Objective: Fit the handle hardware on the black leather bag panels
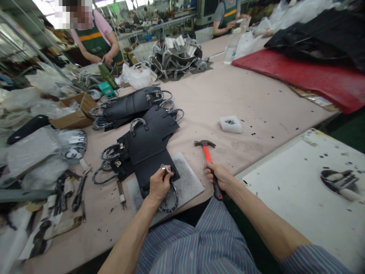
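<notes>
Black bag panel (152,171), head view: lies partly on grey slab (191,179) at table's (196,121) near edge. Left hand (159,185) pinches small metal tool (166,169) over panel; contact unclear. Right hand (221,177) clenched round hammer (207,153), right of slab.

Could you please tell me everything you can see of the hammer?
The claw hammer has a dark, metal-looking head with a curved claw toward the picture's right. Its handle is bright orange-red near the head and black toward the butt, where a small red spot shows. The person's right hand grips it around the middle, hiding part of the handle. The head points away from the body, over the pinkish table covering; whether it touches is unclear.
</notes>
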`<state>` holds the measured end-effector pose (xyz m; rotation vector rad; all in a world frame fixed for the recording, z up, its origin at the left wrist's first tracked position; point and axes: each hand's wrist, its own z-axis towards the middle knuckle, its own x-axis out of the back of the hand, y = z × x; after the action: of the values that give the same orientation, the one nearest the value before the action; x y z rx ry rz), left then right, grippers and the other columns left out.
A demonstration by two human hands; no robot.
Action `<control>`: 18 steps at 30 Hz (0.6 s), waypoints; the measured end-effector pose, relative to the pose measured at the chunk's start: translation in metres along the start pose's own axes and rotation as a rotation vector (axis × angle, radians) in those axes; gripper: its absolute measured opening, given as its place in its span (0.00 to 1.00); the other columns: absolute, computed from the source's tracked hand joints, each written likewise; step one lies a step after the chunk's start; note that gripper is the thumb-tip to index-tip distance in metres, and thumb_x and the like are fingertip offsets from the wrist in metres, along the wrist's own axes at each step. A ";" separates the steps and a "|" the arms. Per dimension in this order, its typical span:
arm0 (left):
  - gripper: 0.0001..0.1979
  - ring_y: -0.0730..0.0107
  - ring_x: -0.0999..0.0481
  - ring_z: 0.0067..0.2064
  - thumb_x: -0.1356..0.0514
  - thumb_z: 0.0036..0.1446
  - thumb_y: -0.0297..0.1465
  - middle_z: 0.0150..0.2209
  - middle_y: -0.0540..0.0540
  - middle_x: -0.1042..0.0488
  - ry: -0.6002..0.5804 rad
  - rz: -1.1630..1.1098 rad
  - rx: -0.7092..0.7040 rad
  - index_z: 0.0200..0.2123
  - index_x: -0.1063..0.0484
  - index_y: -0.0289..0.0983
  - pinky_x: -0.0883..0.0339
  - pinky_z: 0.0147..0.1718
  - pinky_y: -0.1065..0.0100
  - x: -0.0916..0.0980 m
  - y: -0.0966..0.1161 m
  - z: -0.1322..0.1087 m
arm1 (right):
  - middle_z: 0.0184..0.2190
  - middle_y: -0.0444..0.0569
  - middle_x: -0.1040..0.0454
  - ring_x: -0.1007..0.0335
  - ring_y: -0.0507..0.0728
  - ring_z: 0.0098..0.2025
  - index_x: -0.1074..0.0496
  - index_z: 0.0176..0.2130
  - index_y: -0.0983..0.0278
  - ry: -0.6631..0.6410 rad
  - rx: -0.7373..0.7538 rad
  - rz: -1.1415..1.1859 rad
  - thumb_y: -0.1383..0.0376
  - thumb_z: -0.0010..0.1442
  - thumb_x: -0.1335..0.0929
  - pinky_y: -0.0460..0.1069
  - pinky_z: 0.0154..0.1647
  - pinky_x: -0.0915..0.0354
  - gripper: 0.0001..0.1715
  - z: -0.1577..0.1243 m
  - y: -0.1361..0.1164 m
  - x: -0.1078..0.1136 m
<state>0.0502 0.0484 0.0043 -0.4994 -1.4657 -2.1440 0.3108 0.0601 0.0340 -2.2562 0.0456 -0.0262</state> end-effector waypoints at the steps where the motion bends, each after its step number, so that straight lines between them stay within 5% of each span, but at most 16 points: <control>1: 0.06 0.59 0.16 0.46 0.38 0.59 0.30 0.42 0.44 0.16 -0.004 0.006 -0.007 0.40 0.22 0.40 0.22 0.49 0.59 0.000 0.001 0.000 | 0.19 0.36 0.43 0.51 0.47 0.15 0.40 0.30 0.60 0.000 0.004 0.014 0.59 0.68 0.39 0.43 0.15 0.47 0.14 -0.005 -0.003 -0.003; 5: 0.05 0.61 0.16 0.42 0.38 0.60 0.29 0.40 0.44 0.17 -0.031 0.040 -0.024 0.39 0.23 0.40 0.23 0.45 0.63 -0.001 0.002 0.001 | 0.18 0.35 0.44 0.54 0.47 0.14 0.39 0.31 0.60 0.029 0.156 -0.042 0.51 0.69 0.41 0.44 0.15 0.52 0.19 -0.034 -0.028 -0.011; 11: 0.05 0.64 0.17 0.41 0.38 0.60 0.27 0.40 0.46 0.18 -0.052 0.032 0.004 0.40 0.24 0.39 0.25 0.44 0.65 -0.001 0.000 0.000 | 0.20 0.41 0.37 0.43 0.52 0.22 0.39 0.30 0.59 0.154 0.875 -0.766 0.47 0.70 0.42 0.48 0.25 0.52 0.24 -0.091 -0.075 -0.008; 18: 0.04 0.66 0.19 0.38 0.38 0.60 0.26 0.36 0.48 0.19 -0.087 0.046 0.026 0.38 0.25 0.40 0.28 0.40 0.67 0.000 0.004 0.003 | 0.21 0.43 0.32 0.44 0.52 0.20 0.35 0.34 0.61 0.137 0.943 -1.340 0.54 0.75 0.44 0.50 0.25 0.59 0.22 -0.110 -0.065 -0.007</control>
<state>0.0524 0.0502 0.0083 -0.6180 -1.5121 -2.0891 0.3019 0.0168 0.1540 -1.0066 -1.1421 -0.7356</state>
